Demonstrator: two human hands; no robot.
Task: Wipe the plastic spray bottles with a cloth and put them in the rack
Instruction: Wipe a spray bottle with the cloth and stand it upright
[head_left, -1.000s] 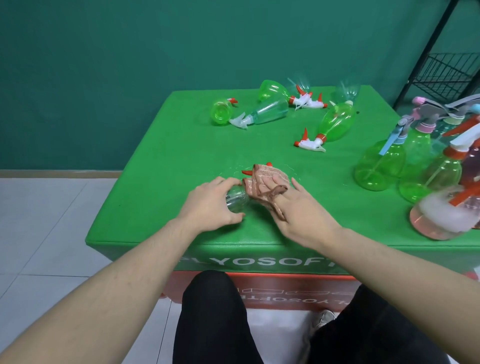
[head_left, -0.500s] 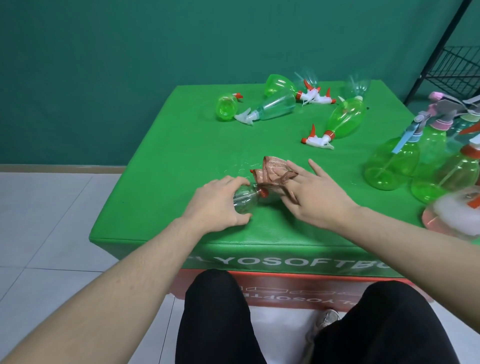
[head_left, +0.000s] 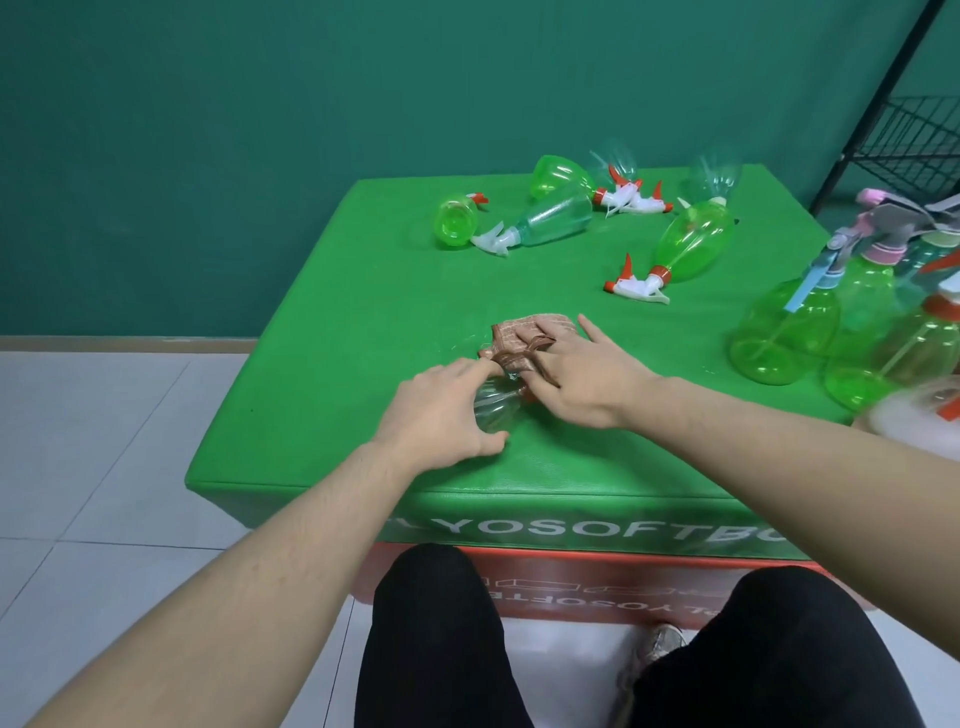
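Left hand (head_left: 441, 410) still grips the clear spray bottle (head_left: 496, 408) lying near the tabletop (head_left: 363, 322) front edge, while right hand (head_left: 592, 374), fingers (head_left: 592, 332) straight, presses the brown cloth (head_left: 524, 332), which has slid farther over the bottle's far end.

Clear bottle (head_left: 496, 408) lies on its side near the green table's (head_left: 363, 312) front edge, abt mid-width. L hand (head_left: 441, 410) grips its base end, fingers curled round it. R hand (head_left: 587, 374), fingers spread straight, presses the brown cloth (head_left: 524, 338) onto the bottle's neck end. Twd table's far edge, lying flat: small green bottle (head_left: 456, 221), white-trigger bottle (head_left: 550, 221), long green bottle (head_left: 693, 244). Upright bottles (head_left: 784, 338) crowd table's right edge. Wire rack (head_left: 924, 135) stands beyond table's far-right corner.
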